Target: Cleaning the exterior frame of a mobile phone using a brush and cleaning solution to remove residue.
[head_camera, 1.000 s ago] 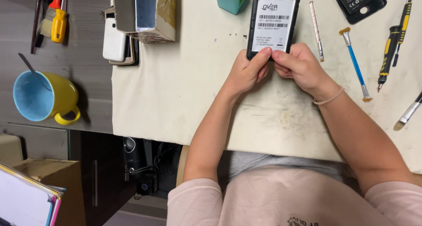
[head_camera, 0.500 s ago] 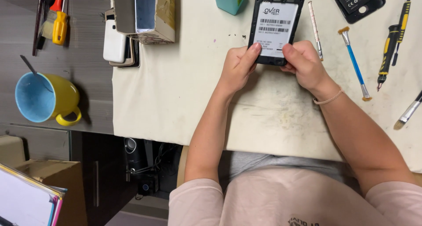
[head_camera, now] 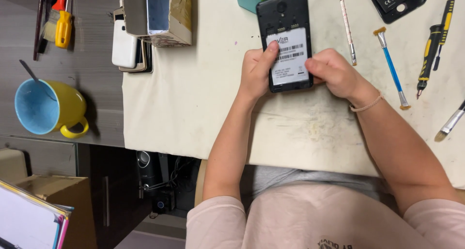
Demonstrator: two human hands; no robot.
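both hands (head_camera: 295, 72) grip opened black phone (head_camera: 285, 16); cream mat (head_camera: 193, 104)

We grip a black phone (head_camera: 286, 41), back cover off, with our left hand (head_camera: 256, 72) and right hand (head_camera: 334, 75). It lies over the desk (head_camera: 193, 99). A blue brush (head_camera: 391, 67) lies nearby.

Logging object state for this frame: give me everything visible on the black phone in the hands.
The black phone lies back side up with its rear cover off, showing a dark, plastic-looking inner frame with a camera hole and small contacts near the top end. A white rectangular label with a barcode fills the battery bay. It sits lengthwise, pointing away from the person, over the cream mat. The left hand grips its left edge, thumb pressed on the label; the right hand holds its lower right corner.
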